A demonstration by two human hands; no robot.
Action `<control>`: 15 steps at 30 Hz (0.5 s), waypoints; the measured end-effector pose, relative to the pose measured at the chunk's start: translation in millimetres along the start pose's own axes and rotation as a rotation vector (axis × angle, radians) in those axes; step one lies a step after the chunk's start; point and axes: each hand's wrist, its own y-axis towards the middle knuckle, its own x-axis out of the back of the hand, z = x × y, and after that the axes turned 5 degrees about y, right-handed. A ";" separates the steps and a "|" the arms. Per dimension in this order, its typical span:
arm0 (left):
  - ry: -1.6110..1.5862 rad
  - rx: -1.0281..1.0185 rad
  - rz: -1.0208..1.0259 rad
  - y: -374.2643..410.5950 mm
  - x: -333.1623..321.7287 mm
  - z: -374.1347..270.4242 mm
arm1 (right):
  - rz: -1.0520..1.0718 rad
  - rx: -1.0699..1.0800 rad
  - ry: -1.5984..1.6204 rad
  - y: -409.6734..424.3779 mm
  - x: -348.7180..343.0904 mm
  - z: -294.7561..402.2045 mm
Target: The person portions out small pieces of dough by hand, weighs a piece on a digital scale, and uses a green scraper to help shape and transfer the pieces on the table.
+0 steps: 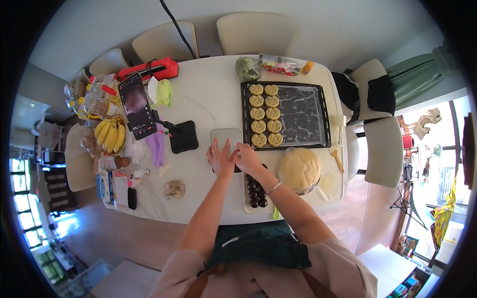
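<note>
A flat kitchen scale [226,134] with a pale top lies on the white table before me. Over its near half is my left hand [222,158], palm down with fingers spread. My right hand [247,159] meets it at the scale's right edge, fingers bent close to the left thumb. Whatever may be between or beneath the hands is hidden. Under my right forearm, a pale tray [249,209] bears several dark round balls [257,193]. Right of it, a large mass of yellow dough [300,168] sits in a film-lined bowl. Moulded pastries [257,113] stand in two columns on the black baking tray [328,123].
Left of the scale, a phone [138,106] on a stand [184,137] shows a video. Bananas [110,136], bottles [95,104] and a tissue pack [163,92] crowd the left side. A wooden spatula [337,161] lies at the right; a crumpled clump [174,189] is nearer.
</note>
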 end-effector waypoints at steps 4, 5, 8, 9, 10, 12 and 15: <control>-0.026 -0.035 0.017 -3.5 4.5 3.0 | -0.026 -0.011 0.022 -8.4 -5.3 -20.5; -0.025 -0.045 0.011 -4.2 5.4 2.6 | -0.006 -0.030 0.028 -9.0 -3.8 -19.6; -0.141 -0.089 -0.058 -2.7 -1.9 14.8 | -0.006 -0.087 0.121 -14.3 7.1 -17.5; -0.196 -0.100 -0.096 0.7 -7.1 27.8 | -0.033 -0.099 0.203 -19.1 16.4 -14.0; -0.249 -0.104 -0.109 5.1 -12.4 41.3 | -0.061 -0.111 0.286 -25.1 28.1 -11.3; -0.360 -0.115 -0.125 11.1 -21.3 68.2 | -0.079 -0.090 0.284 -45.1 65.0 -8.6; -0.287 -0.246 -0.211 17.6 -0.3 67.2 | -0.137 -0.249 0.516 -88.7 116.8 -37.0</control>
